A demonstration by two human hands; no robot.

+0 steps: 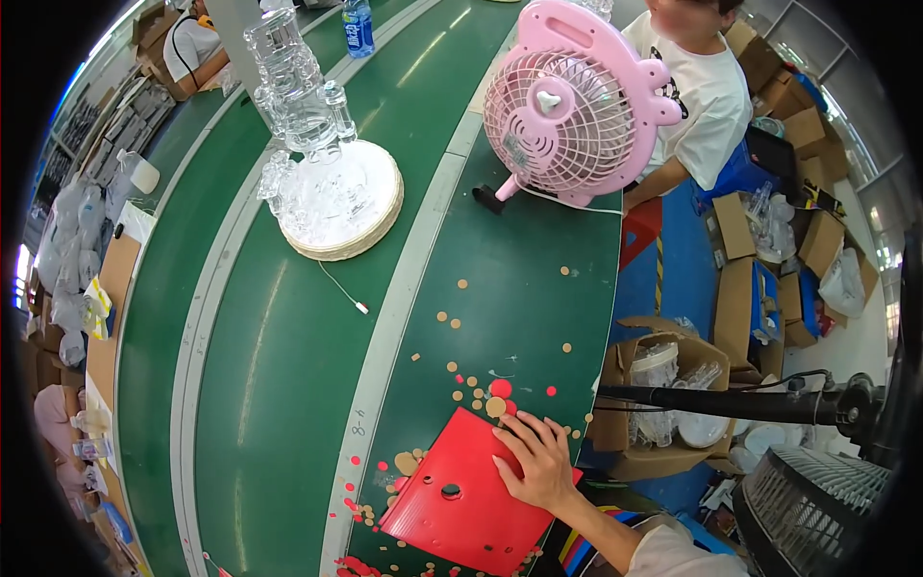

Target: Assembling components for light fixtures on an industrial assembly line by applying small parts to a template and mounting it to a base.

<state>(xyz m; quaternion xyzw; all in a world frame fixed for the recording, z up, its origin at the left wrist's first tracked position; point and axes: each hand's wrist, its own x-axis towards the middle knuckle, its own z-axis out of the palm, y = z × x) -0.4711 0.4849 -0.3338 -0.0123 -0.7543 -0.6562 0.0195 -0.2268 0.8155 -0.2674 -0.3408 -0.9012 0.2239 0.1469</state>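
My right hand (538, 464) lies palm down over the right side of a red ribbed sheet (461, 519), fingers spread. The sheet has one larger round hole and several small ones. Just past its far edge, my fingertips come close to a red disc (501, 388) and a tan disc (495, 407). Whether they touch the discs is hard to tell. More small red and tan discs are scattered around the sheet, with a red pile (356, 567) at the lower edge. My left hand is out of view.
A pink fan (567, 106) stands at the far end of the green table, with a person in a white shirt behind it. Clear plastic parts sit on a round white base (341, 197) on the conveyor. Right are a black bar (711, 399), a dark fan (808, 510) and open cartons.
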